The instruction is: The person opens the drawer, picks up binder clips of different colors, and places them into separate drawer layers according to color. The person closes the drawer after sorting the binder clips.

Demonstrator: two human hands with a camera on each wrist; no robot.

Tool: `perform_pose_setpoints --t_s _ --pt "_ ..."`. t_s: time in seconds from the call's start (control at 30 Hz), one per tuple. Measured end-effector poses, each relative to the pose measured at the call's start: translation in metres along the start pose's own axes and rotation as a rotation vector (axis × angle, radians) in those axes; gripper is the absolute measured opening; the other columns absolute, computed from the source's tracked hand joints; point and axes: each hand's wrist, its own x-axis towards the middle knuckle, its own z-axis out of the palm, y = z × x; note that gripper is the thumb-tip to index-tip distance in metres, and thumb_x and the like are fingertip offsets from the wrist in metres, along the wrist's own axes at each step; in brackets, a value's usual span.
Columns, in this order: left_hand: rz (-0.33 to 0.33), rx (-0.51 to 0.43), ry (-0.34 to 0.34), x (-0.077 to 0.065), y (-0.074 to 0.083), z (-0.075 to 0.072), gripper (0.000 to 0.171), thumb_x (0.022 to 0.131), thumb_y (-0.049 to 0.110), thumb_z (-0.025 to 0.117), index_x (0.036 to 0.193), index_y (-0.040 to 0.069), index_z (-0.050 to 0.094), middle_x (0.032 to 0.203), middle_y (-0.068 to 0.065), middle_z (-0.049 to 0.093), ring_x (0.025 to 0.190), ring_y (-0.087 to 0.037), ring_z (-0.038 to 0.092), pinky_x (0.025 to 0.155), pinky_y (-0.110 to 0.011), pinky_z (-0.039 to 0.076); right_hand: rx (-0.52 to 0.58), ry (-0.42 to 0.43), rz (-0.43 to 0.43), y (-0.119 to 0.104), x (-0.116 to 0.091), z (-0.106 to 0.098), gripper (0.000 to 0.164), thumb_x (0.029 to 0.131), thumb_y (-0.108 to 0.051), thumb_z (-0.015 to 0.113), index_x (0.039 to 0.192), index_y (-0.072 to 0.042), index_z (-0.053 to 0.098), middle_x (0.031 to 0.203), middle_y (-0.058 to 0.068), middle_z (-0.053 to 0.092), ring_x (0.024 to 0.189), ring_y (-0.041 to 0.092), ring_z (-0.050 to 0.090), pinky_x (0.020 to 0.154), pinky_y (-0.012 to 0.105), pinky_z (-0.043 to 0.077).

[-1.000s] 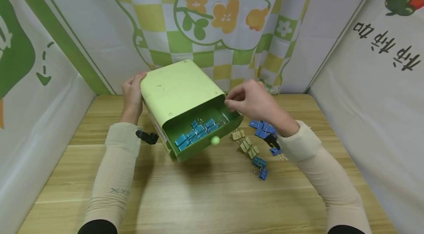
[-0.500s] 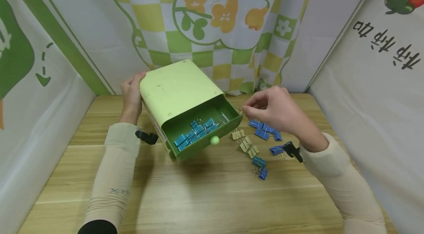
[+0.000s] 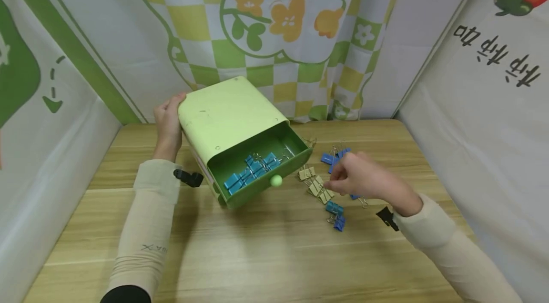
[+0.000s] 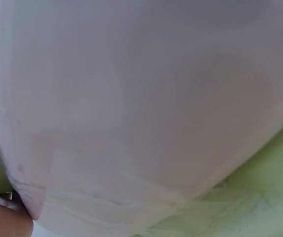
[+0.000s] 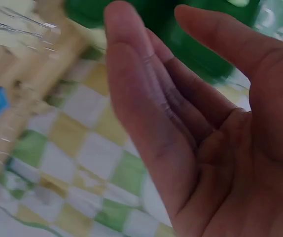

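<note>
My left hand (image 3: pixel 168 119) grips the back left edge of a light green drawer box (image 3: pixel 231 117), which is tilted above the table. Its dark green drawer (image 3: pixel 296 161) is pulled out, with several bright blue binder clips (image 3: pixel 254 172) inside. To the right, my right hand (image 3: pixel 362 176) hovers by several pale yellow binder clips (image 3: pixel 317 187). In the right wrist view, thumb and fingers stand apart with nothing between them. Behind that hand lie blue binder clips (image 3: pixel 330 158), partly covered. The left wrist view is mostly filled by a blurred pale surface.
A teal binder clip (image 3: pixel 334 207) and a small blue binder clip (image 3: pixel 339 223) lie nearer the front of the wooden table (image 3: pixel 257 255). Thin wire handles (image 3: pixel 310 142) show beside the drawer's right corner. A patterned curtain (image 3: pixel 274 74) hangs behind the table.
My right hand has moved from the drawer's right corner rightward and nearer to me, over by the yellow clips. The left hand and drawer box stay nearly in place.
</note>
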Motion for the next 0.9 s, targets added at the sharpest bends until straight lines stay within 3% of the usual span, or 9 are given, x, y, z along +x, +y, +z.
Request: perform_pose_setpoints --t_s 0.27,0.4,0.8,0.9 --pt "-0.006 0.000 -0.010 -0.001 0.001 0.000 0.036 0.101 0.032 0.069 0.071 0.014 0.074 0.059 0.009 0.065 0.046 -0.005 0.053 0.048 -0.019 0.045 -0.033 -0.108 0.114 0.032 0.010 0.041 0.050 0.095 -0.025 0.080 0.052 -0.020 0.053 0.048 -0.011 0.037 0.046 0.006 0.028 0.050 0.022 0.027" --pt "-0.002 -0.006 -0.010 -0.001 0.001 0.000 0.037 0.102 0.031 0.069 0.070 0.014 0.073 0.058 0.008 0.064 0.046 -0.005 0.053 0.047 -0.018 0.045 -0.005 -0.125 0.160 0.042 0.013 0.054 0.048 0.093 -0.025 0.082 0.052 -0.016 0.058 0.046 -0.010 0.041 0.044 0.006 0.028 0.048 0.022 0.025" --pt "-0.001 0.009 0.004 -0.001 0.001 0.000 0.034 0.102 0.031 0.069 0.073 0.014 0.076 0.059 0.009 0.066 0.047 -0.005 0.054 0.050 -0.018 0.046 0.001 -0.096 0.173 0.054 0.020 0.069 0.037 0.089 -0.024 0.085 0.060 -0.008 0.071 0.044 -0.011 0.043 0.043 0.005 0.030 0.047 0.021 0.026" --pt "0.003 0.016 0.008 -0.001 0.001 0.000 0.032 0.102 0.031 0.068 0.076 0.015 0.079 0.061 0.009 0.068 0.049 -0.005 0.056 0.052 -0.019 0.047 0.016 -0.080 0.176 0.055 0.020 0.070 0.033 0.089 -0.020 0.084 0.061 -0.008 0.072 0.047 -0.005 0.054 0.043 0.005 0.033 0.045 0.020 0.027"
